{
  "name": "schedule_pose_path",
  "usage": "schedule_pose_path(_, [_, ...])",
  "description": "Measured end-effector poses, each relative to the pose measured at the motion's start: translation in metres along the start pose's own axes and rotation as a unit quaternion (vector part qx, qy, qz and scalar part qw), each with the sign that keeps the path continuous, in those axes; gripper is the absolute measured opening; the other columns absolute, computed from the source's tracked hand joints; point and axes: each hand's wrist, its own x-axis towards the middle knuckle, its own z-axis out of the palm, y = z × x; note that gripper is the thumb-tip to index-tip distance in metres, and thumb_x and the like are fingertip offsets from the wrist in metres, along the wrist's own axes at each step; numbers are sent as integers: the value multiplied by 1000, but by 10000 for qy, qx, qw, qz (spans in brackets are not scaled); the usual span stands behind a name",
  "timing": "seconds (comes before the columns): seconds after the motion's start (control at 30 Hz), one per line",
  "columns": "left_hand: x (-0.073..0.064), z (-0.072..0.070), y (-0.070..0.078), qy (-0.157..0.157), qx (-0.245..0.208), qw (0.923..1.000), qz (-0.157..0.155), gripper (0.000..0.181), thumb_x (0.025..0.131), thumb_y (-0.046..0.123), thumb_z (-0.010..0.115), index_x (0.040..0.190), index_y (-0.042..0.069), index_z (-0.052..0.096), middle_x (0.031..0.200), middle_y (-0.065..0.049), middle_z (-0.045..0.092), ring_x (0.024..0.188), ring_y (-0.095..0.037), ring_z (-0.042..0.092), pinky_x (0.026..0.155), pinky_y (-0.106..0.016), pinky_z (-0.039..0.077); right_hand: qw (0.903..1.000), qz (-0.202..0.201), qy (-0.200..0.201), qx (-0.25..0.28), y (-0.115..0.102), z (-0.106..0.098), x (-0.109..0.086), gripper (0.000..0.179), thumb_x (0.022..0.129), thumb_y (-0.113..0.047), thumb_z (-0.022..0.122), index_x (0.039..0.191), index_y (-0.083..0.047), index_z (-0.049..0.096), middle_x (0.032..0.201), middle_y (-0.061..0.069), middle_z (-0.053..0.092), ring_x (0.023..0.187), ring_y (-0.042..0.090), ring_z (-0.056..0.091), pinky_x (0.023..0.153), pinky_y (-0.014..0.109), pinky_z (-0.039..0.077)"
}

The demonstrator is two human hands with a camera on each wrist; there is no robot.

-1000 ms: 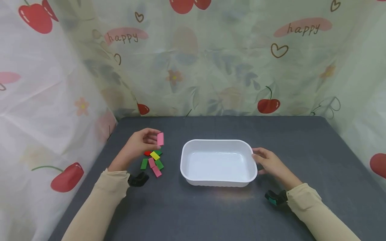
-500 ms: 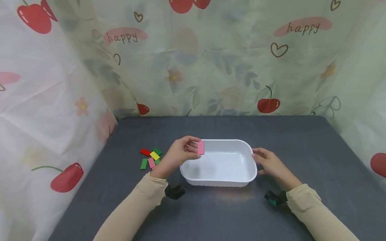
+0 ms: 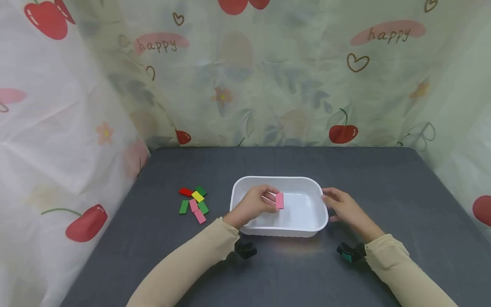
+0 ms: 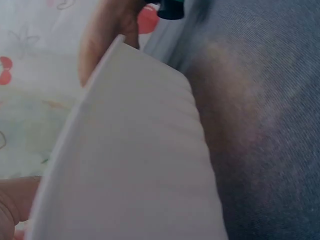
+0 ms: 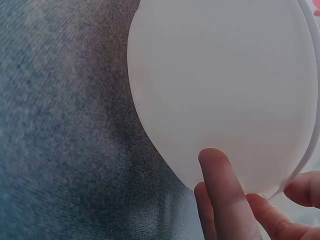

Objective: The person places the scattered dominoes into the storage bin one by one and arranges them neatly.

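In the head view, my left hand [image 3: 255, 204] pinches a small pink block [image 3: 279, 201] between thumb and fingertips, over the inside of a white plastic tub [image 3: 303, 233]. My right hand [image 3: 345, 211] grips the tub's right rim; in the right wrist view its fingers [image 5: 222, 190] lie on the outer wall, with one digit past the rim. The left wrist view mostly faces the tub's outer side [image 4: 135, 150], with part of my left hand [image 4: 17, 202] at the lower left edge. Left of the tub lie a red block [image 3: 186, 192], a yellow block [image 3: 197, 196] and several green and pink ones.
The dark grey table [image 3: 284, 273] extends around the tub. A patterned cloth [image 3: 245, 76] hangs behind it and along both sides. A dark wrist device [image 3: 245, 249] sits on my left wrist, another [image 3: 350, 251] on my right.
My left hand has carried the pink block rightward from above the loose blocks, across the tub's left side, then lower over its middle. My right hand has stayed at the rim.
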Motion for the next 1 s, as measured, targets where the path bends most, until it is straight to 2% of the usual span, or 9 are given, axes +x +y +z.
schedule_pose_path(0.23, [9,5,-11,-45,56,9991,-411,44,73,-1,78,114,6,65,94,-8,68,74,-15,61,63,-25,48,10000,20,8,-11,0,0,0,58,102,-33,47,146,1,32,143,29,41,118,43,53,76,43,57])
schedule_pose_path(0.43, [12,7,-14,-15,78,9976,-681,44,71,-2,79,112,4,64,87,-7,65,66,-14,59,59,-26,49,10000,-45,-23,6,0,0,1,59,102,-34,47,145,2,32,143,30,41,118,42,53,75,43,57])
schedule_pose_path(0.73, [12,9,-16,50,702,9942,-813,44,69,-3,80,109,4,64,82,-4,65,65,-14,58,59,-23,46,9999,-122,-41,1,1,-1,0,58,102,-34,47,145,2,32,144,30,40,121,45,51,75,43,57])
schedule_pose_path(1.0, [7,11,-10,145,1179,9886,-931,44,68,-3,81,108,5,65,78,-3,60,64,-14,55,60,-22,42,9999,-146,-15,-64,1,0,1,57,102,-33,46,145,2,33,143,31,41,120,46,51,74,43,58])
